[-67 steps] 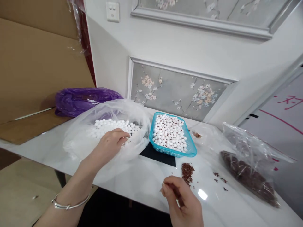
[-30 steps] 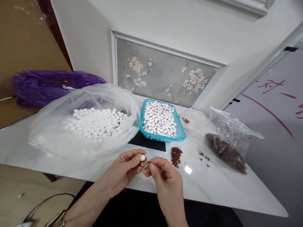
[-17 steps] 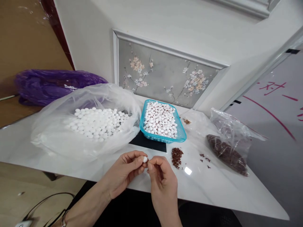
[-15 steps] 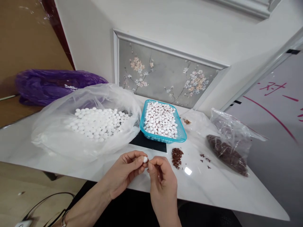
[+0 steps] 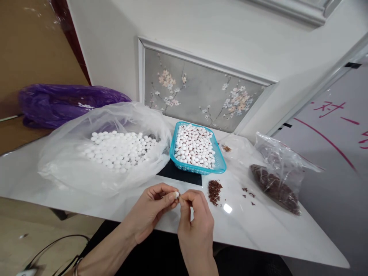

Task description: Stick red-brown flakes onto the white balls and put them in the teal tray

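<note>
Between its thumb and forefinger my left hand (image 5: 156, 205) pinches a small white egg-shaped bead (image 5: 176, 194). The fingertips of my right hand (image 5: 197, 216) are pinched together and meet the right side of that bead; whatever they hold is too small to make out. Just right of my hands lies a heap of small reddish-brown pieces (image 5: 215, 191) on the white marbled table (image 5: 241, 230). Beyond the hands, a blue plastic basket (image 5: 220, 163) is filled with similar white beads, with brown bits showing among them.
Left of the basket spreads a translucent plastic bag (image 5: 63, 165) holding many white beads, with a purple bag (image 5: 51, 105) behind it. A clear zip bag (image 5: 276, 188) of brown material lies at right, near a few loose brown bits (image 5: 248, 193). A dark flat panel (image 5: 179, 175) lies beside the basket.
My right fingertips have moved slightly left and up, closing the small gap to the bead. The left hand keeps its pinch, nearly in place.
</note>
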Demonstrator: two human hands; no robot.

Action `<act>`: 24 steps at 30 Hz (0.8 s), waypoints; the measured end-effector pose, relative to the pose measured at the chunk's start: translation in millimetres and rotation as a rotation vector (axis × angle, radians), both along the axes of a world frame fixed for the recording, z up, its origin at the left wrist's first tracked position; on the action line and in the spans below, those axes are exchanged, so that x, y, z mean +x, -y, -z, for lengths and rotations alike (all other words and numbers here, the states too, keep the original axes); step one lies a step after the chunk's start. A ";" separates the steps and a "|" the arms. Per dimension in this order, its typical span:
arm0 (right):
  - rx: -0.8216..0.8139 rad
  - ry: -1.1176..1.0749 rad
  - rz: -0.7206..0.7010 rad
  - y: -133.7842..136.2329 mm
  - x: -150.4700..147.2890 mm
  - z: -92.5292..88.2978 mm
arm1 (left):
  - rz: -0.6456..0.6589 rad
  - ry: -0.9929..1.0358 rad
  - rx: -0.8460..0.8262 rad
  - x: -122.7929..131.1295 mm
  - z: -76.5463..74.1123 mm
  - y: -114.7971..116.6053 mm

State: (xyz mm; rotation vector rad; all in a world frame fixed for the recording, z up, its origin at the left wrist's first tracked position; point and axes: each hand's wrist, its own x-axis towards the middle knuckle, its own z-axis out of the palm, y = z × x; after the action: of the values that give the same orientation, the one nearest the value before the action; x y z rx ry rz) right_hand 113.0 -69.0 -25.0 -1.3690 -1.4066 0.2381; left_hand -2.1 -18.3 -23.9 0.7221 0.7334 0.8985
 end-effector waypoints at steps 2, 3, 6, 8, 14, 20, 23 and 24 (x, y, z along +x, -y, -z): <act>0.008 0.013 0.007 -0.8 -1.0 1.6 | -0.007 -0.007 0.018 0.2 1.4 0.5; 0.012 0.018 0.011 -1.2 -1.4 2.4 | -0.012 -0.009 0.021 0.4 1.8 0.7; 0.025 0.037 0.022 -2.7 -2.3 3.4 | -0.031 -0.006 0.011 1.7 2.0 0.7; 0.044 0.051 0.023 -4.0 -2.9 2.5 | -0.044 0.001 -0.003 2.7 1.6 0.4; 0.061 0.078 0.041 -8.4 -5.2 0.6 | -0.099 0.026 -0.013 5.2 0.8 0.4; -0.028 -0.050 0.029 -10.9 -6.9 4.8 | -0.109 0.037 0.005 6.8 -1.5 1.5; -0.143 -0.289 -0.066 -9.2 -0.9 5.0 | -0.069 0.088 -0.003 6.4 -2.4 0.8; -0.159 -0.346 -0.085 -8.1 2.6 5.2 | -0.060 0.110 -0.014 5.9 -2.5 0.5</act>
State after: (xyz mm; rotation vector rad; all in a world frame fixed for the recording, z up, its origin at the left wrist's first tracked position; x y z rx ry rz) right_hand 115.6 -60.9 -30.2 -1.3223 -1.1741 0.6239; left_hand 3.8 -18.7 -21.4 0.6356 0.6661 0.9787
